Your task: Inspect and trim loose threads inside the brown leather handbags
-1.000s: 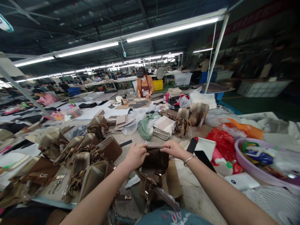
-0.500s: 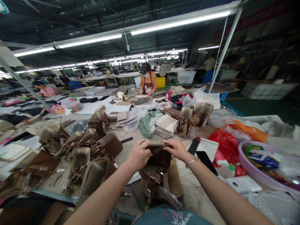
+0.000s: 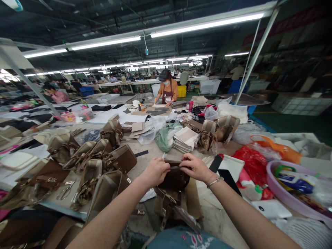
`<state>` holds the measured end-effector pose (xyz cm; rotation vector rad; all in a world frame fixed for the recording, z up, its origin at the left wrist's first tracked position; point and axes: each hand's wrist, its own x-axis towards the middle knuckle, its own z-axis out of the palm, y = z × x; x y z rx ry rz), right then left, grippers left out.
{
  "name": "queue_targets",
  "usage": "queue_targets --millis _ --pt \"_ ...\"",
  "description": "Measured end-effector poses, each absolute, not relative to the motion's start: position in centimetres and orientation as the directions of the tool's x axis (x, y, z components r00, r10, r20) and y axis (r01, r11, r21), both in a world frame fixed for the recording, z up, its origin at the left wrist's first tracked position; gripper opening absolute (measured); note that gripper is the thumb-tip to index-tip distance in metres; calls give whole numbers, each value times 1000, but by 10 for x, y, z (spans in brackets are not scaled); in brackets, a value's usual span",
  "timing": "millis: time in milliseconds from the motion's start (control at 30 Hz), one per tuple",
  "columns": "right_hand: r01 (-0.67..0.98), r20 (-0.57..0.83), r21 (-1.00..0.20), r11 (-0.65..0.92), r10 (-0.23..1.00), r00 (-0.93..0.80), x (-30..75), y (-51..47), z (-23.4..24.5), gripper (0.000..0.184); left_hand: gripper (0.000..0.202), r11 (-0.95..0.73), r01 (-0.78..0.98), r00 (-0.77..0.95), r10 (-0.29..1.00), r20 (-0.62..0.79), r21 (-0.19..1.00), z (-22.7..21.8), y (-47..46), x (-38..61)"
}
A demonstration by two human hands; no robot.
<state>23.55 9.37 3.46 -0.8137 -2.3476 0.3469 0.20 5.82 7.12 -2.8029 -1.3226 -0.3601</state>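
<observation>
A brown handbag (image 3: pixel 178 180) is in front of me at the near side of the table, its strap and metal fittings hanging toward my body. My left hand (image 3: pixel 158 170) pinches the left side of the bag's upper edge between thumb and fingers. On the right side of the same edge, my right hand (image 3: pixel 193 166) grips with its thumb below and fingers on top. Below the bag lies a tan piece of material (image 3: pixel 193 200). A clear plastic-wrapped part (image 3: pixel 186 217) dangles at the bag's front.
Several brown bags (image 3: pixel 121 159) crowd the table at left, near a pair of scissors (image 3: pixel 65 191). Pale panels (image 3: pixel 185 138) are stacked beyond my hands. At right are a lilac basin (image 3: pixel 272 180), a red plastic bag (image 3: pixel 249 162) and a white phone-like object (image 3: pixel 271 209). A co-worker (image 3: pixel 168 88) stands across the table.
Both hands stay on the bag's upper edge. My right fingers have curled in more, and my left hand has shifted slightly. The view has turned a little left.
</observation>
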Motion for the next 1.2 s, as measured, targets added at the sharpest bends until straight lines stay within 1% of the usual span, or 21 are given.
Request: queue_targets --millis 133,333,400,500,567,600,633,700,767,867,967,1100,1200 --pt "455 470 -475 753 655 -592 228 93 36 17 21 -512 856 491 847 206 66 70 60 3" --pt "448 498 -619 645 764 -412 221 94 25 13 26 -366 929 347 914 210 57 63 62 6" --pt "446 491 -651 615 788 -372 220 95 23 13 26 -330 940 306 927 217 85 61 63 6" --pt "437 475 -682 586 810 -345 220 96 21 12 23 -325 932 277 924 264 160 61 64 6" --pt "428 463 -708 562 827 -319 219 96 20 26 20 -326 924 256 916 308 200 62 66 5" --pt "424 459 -714 558 829 -318 219 97 21 32 19 -326 921 246 911 330 213 62 66 5" --pt "422 456 -712 561 827 -329 218 97 21 35 17 -329 918 240 906 350 222 62 67 4" --pt "428 456 -692 582 811 -366 217 97 24 26 14 -334 912 231 899 372 239 62 70 3" --pt "435 446 -685 585 808 -384 217 97 26 17 12 -319 909 217 911 351 268 62 71 3" --pt "424 421 -726 542 837 -349 216 98 28 12 12 -269 910 183 943 277 317 64 73 5" --pt "422 421 -744 518 854 -306 216 98 26 10 12 -244 914 169 956 241 324 67 74 10" --pt "443 442 -728 523 852 -279 214 96 25 9 12 -224 925 156 960 233 305 66 78 16" --pt "464 419 -711 529 848 -325 216 94 27 14 13 -207 928 139 964 229 308 62 82 16"
